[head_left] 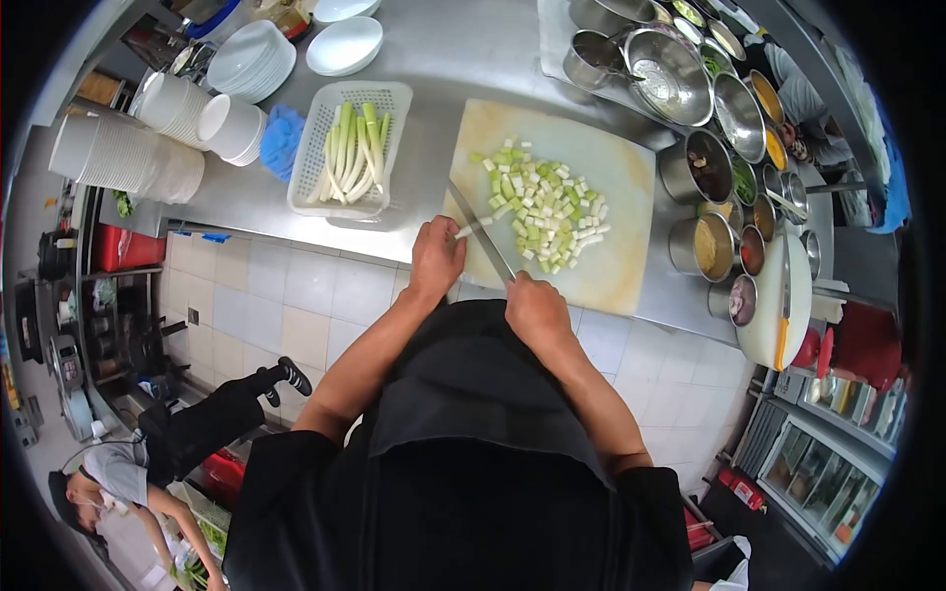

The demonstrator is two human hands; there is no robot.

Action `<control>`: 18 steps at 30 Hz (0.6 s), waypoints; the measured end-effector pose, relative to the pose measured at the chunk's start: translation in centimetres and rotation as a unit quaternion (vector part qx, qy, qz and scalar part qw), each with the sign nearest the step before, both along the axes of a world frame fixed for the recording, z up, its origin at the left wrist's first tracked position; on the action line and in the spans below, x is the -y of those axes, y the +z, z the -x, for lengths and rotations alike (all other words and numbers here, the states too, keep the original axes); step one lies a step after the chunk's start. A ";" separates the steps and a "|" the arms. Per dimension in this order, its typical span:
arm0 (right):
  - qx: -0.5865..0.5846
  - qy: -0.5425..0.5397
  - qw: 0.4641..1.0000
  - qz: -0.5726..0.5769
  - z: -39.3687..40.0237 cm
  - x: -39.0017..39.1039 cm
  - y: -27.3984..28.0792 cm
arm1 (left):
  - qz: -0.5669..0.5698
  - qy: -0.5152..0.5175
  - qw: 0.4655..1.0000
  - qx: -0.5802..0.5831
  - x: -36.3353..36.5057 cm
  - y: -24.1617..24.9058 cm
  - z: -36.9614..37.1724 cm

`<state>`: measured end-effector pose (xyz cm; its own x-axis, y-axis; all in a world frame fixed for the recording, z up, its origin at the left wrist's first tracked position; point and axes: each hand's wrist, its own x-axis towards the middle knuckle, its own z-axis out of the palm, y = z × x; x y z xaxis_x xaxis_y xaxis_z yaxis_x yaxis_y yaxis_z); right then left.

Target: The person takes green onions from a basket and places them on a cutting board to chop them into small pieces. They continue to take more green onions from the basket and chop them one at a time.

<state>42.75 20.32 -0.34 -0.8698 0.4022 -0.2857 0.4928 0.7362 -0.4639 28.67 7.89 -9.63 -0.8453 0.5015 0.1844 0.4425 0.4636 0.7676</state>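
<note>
My right hand (540, 313) is wrapped round the handle of a kitchen knife (496, 254), at the near edge of a white cutting board (621, 202). The blade slants up and left across the board's left side. My left hand (437, 258) is closed on the end of a green onion stalk (470, 229), which lies against the blade. Cut green onion pieces (554, 209) in white and pale green spread over the middle of the board. Left of the board, a white perforated basket (305, 177) holds several whole green onion stalks (350, 153).
Stacked plates (251, 59), white tubs (118, 158) and a blue plastic bag (283, 141) stand at the left. Metal bowls (670, 79) and filled pots (703, 246) line the right, near a round board with an orange-handled knife (784, 320). A co-worker (128, 463) is behind at left.
</note>
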 end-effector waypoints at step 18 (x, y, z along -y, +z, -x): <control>-0.071 -0.020 0.997 -0.004 -0.3 0.5 -1.0 | -0.028 -0.029 0.999 -0.016 -1.0 -0.2 0.4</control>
<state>43.02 19.81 -1.34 -0.8849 0.4384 -0.1572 0.4508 0.7215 -0.5255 28.22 8.90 -9.84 -0.8087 0.5374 0.2391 0.4915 0.3942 0.7765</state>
